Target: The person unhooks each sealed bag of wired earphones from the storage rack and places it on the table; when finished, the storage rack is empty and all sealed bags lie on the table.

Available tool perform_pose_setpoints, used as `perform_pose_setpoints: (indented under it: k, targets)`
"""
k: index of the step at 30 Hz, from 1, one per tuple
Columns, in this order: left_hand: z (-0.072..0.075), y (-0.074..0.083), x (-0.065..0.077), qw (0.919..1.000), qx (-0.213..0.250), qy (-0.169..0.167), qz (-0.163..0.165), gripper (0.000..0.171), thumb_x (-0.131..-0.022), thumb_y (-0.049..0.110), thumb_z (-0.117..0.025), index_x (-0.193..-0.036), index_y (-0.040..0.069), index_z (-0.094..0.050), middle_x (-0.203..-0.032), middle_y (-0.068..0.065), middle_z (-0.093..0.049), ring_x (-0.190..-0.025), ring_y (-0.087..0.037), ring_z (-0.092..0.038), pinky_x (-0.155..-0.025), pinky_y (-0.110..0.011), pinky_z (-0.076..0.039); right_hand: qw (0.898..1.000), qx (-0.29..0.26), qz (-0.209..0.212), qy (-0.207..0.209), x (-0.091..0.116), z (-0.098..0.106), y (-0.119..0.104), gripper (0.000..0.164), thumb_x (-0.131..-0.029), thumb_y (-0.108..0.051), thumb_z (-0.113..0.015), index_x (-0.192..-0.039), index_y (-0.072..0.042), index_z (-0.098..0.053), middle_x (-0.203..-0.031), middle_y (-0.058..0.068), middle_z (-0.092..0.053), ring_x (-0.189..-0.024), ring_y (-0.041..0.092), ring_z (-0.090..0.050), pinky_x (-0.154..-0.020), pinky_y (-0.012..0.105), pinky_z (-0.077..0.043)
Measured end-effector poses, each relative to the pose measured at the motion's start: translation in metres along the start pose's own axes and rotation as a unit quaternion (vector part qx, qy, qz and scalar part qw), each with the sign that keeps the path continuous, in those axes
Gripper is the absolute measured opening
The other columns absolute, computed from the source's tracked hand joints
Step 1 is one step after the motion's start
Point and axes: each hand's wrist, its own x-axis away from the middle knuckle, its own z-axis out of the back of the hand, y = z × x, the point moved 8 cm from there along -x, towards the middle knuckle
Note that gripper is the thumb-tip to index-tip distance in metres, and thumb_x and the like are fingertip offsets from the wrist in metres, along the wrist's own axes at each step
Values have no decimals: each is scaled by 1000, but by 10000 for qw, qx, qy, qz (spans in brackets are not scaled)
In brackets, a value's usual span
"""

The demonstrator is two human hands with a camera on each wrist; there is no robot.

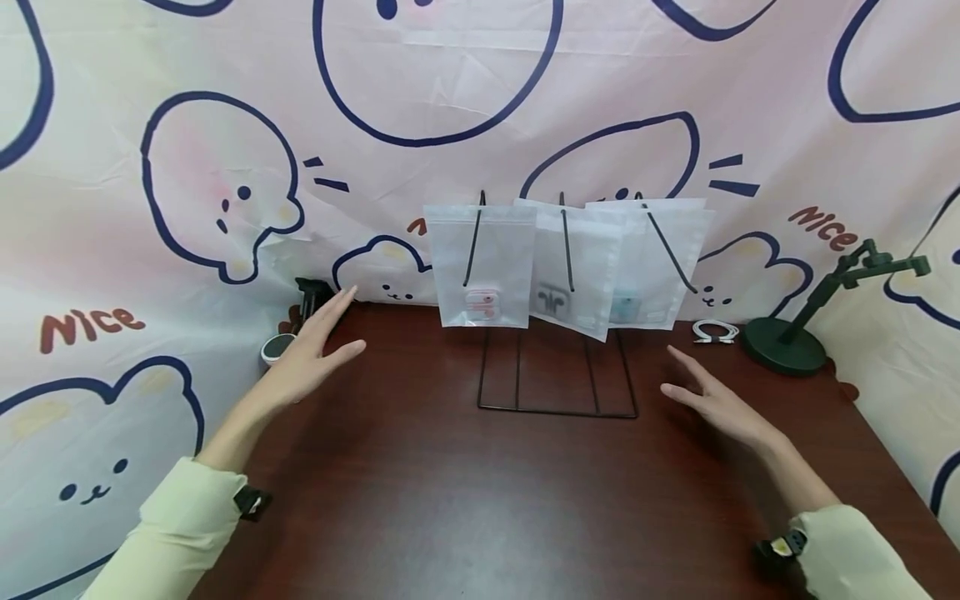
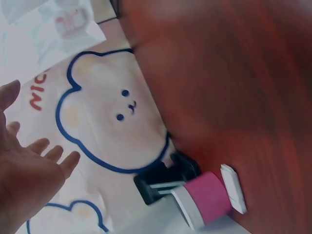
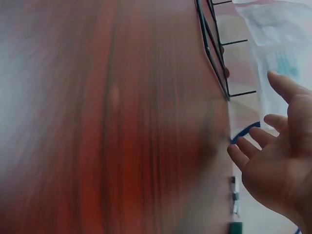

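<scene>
Three flat, whitish, half-transparent bags hang in a row on a black wire rack, each on its own long hook, and the rack stands on the brown counter. The left bag hangs almost straight, with a pinkish-red shape near its bottom. The middle bag is slightly tilted and shows a dark grey shape. The right bag, a bluish-green shape low inside it, is partly overlapped by the middle one. The left hand and the right hand are apart from the bags, on either side, their fingers relaxed.
</scene>
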Motion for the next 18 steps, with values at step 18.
perform_pose_setpoints:
  k: [18]
  targets:
    - [-10,22,-77,9822,1811,69,491,80,-105,45,-59,-168,31,-12,-169,-15,-28,-153,-37,-32,-119,-61,-31,9976,-590,119,328,-57,-28,-8,72,-99,-21,-74,-160,-8,-39,-157,23,-44,-131,39,-52,-105,42,-43]
